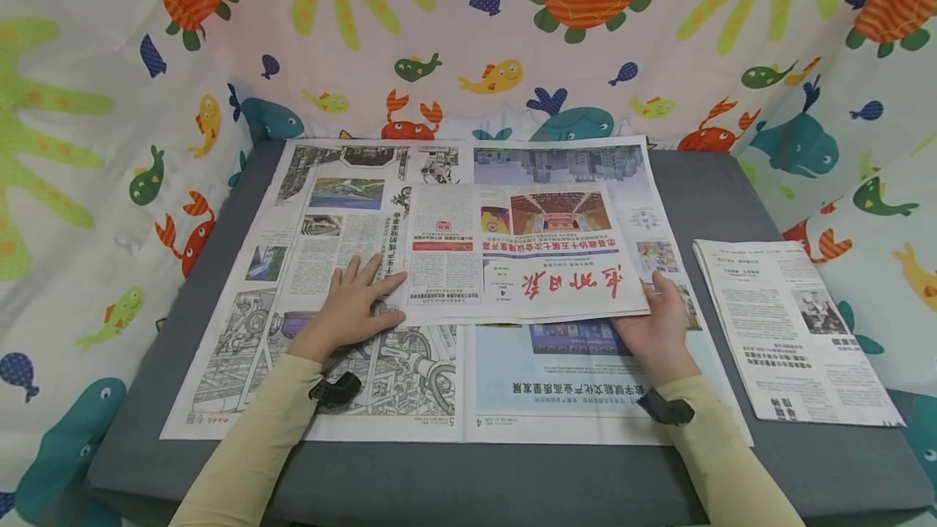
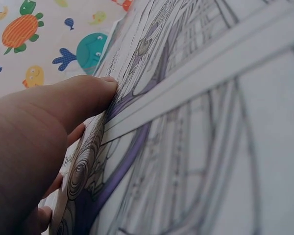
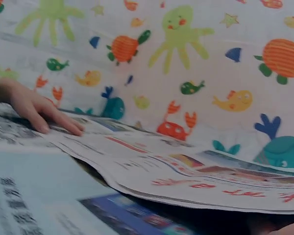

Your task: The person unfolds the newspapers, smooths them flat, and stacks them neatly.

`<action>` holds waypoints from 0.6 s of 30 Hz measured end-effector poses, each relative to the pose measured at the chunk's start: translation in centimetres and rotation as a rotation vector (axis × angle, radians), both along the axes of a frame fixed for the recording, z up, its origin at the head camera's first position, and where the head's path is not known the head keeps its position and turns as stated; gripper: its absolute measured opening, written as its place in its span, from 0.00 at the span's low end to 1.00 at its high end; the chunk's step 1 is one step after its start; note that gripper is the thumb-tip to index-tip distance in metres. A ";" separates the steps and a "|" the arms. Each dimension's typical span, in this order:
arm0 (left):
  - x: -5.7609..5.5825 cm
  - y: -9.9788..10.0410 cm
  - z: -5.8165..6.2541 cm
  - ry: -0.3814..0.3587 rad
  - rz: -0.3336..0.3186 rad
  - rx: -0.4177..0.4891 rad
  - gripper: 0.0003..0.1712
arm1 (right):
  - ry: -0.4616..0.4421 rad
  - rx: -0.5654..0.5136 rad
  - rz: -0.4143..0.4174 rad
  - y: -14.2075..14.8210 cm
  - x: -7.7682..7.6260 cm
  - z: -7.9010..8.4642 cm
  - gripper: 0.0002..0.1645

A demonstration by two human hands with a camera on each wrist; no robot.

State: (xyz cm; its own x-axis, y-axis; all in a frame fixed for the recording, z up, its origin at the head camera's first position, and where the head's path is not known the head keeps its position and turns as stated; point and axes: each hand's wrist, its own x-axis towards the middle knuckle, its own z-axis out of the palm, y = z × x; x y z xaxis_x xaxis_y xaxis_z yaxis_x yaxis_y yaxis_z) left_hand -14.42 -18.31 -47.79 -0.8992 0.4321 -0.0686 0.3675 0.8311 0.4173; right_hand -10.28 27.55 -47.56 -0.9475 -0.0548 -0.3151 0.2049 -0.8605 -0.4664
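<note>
Probably light and floppy, the folded newspaper (image 1: 512, 267) wants edge holds: right grip (image 1: 662, 336) grasps its corner (left grip (image 1: 350, 307) lies spread).

Thin, matt paper is seen in the folded newspaper (image 1: 523, 263), its face smooth and unglossed. The same dull, smooth paper is shown by the spread newspaper (image 1: 556, 427) and by the side newspaper (image 1: 798, 332). The desk (image 1: 483, 478) appears to be covered in matt, even grey cloth. Smooth printed cloth, lightly creased, is suggested by the curtain (image 1: 351, 71). The sleeves (image 1: 241, 454) are made of soft-looking, matt fabric.
</note>
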 end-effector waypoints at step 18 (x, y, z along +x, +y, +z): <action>-0.1 -0.2 -0.4 0.011 0.003 0.001 0.41 | 0.026 -0.016 0.272 -10.2 0.7 0.2 0.34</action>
State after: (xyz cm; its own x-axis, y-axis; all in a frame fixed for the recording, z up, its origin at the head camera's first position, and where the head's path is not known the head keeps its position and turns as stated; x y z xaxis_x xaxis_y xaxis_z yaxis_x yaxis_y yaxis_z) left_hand -14.49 -18.47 -48.24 -0.9013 0.4291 -0.0584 0.3694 0.8321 0.4137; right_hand -9.62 17.39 -47.37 -0.9049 -0.3132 -0.2881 0.4178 -0.7826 -0.4615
